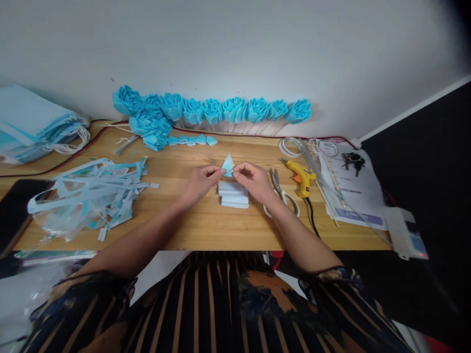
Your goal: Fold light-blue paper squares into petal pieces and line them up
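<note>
Between my two hands is a small light-blue folded piece, pointed at the top like a triangle. My left hand pinches its lower left corner between thumb and finger, and my right hand pinches the lower right corner. Just below the fingers lie stacks of white cut pieces on the wooden table. Behind the hands a row of small folded blue petals rests on the table. Scissors with white handles lie beside my right wrist, partly covered by it.
Blue flowers on sticks lean along the wall. A yellow glue gun, tape rolls, keys and paper sheets lie to the right. Fabric scraps, a phone and a mask pack lie left.
</note>
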Demonstrator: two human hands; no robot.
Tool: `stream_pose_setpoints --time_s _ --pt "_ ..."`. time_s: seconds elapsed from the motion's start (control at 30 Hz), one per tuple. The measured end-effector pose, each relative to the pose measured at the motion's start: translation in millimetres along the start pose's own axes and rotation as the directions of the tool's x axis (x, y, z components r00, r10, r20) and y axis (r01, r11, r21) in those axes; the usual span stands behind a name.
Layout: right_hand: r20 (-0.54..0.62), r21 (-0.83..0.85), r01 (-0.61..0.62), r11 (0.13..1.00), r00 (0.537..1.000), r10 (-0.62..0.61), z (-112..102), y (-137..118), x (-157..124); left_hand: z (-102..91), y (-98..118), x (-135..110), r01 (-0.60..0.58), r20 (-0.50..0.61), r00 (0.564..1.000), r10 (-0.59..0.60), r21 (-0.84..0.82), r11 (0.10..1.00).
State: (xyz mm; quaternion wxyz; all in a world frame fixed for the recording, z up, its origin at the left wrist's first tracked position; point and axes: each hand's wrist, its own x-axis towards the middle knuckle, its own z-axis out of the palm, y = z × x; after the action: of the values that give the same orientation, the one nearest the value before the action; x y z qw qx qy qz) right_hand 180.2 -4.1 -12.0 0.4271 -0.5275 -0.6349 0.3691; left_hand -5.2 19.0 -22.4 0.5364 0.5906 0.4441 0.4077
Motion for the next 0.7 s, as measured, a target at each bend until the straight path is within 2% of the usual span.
stream_pose_setpoints --time_s 0.7 --pt "0.005 0.041 -0.026 0.999 1.000 0.026 2.1 0.8 -0.1 -1.0 -1.4 0.5 0.001 0.030 1.000 -0.003 0.082 0.997"
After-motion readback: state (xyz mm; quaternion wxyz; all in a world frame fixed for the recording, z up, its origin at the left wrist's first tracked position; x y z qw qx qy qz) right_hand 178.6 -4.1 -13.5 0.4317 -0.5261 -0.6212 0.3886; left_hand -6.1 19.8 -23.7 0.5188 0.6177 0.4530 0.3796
